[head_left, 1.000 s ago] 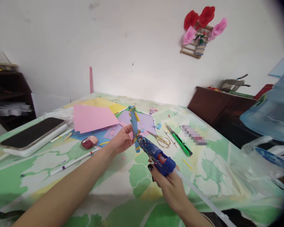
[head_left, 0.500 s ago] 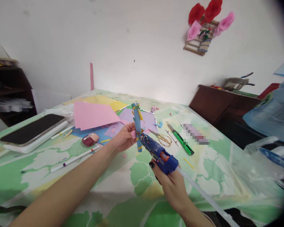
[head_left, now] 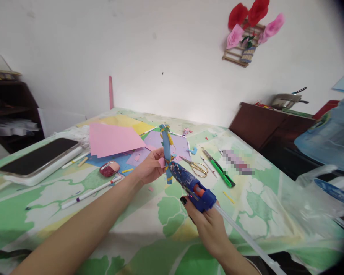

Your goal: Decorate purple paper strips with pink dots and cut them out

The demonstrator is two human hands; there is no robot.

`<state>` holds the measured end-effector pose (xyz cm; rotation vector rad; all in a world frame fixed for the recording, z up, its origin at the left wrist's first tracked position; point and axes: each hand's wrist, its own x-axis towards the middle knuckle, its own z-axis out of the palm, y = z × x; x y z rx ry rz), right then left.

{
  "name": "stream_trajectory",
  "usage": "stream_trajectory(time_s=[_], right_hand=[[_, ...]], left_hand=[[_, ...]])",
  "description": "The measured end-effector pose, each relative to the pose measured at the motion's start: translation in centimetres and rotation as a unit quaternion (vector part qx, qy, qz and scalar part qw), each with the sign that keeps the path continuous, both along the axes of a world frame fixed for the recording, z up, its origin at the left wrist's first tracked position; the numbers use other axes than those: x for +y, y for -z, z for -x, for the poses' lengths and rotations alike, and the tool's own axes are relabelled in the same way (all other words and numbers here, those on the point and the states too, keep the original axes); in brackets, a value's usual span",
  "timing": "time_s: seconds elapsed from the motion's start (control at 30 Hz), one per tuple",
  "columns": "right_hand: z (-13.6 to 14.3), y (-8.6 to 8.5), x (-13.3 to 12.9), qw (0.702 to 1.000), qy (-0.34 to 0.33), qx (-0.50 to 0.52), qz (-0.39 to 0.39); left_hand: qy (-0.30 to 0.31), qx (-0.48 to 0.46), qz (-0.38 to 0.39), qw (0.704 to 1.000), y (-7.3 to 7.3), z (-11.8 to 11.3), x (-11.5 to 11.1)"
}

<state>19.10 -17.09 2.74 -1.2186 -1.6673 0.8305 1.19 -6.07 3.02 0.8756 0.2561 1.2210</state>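
My left hand point(head_left: 152, 167) is closed on a blue paper strip point(head_left: 166, 147) with yellow bands and small green and yellow bits at its top, held upright above the table. A small pink paper piece point(head_left: 161, 162) shows at its fingertips. My right hand point(head_left: 208, 219) grips the handle of a blue glue gun point(head_left: 189, 183), its fingers mostly hidden behind it. The gun's nozzle points up and left and meets the strip, or comes very close to it; I cannot tell which. A long pale glue stick point(head_left: 243, 233) sticks out of the gun's back end.
Gold-handled scissors point(head_left: 199, 169), a green utility knife point(head_left: 222, 172) and a white marker point(head_left: 209, 167) lie right of the strip. Pink paper sheets point(head_left: 114, 139), a dark red mouse-shaped item point(head_left: 109, 169), another marker point(head_left: 91, 192) and a phone point(head_left: 40, 156) lie to the left.
Almost nothing differs. Both hands, the glue gun and the blue strip keep the same places, with the nozzle still at the strip.
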Motion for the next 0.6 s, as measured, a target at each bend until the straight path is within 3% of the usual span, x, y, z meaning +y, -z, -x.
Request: stream_trajectory(time_s=[0.6], right_hand=[[-0.61, 0.77, -0.08, 0.999, 0.025, -0.022, -0.043]], left_hand=[[0.011, -0.008, 0.000, 1.000, 0.08, 0.03, 0.06]])
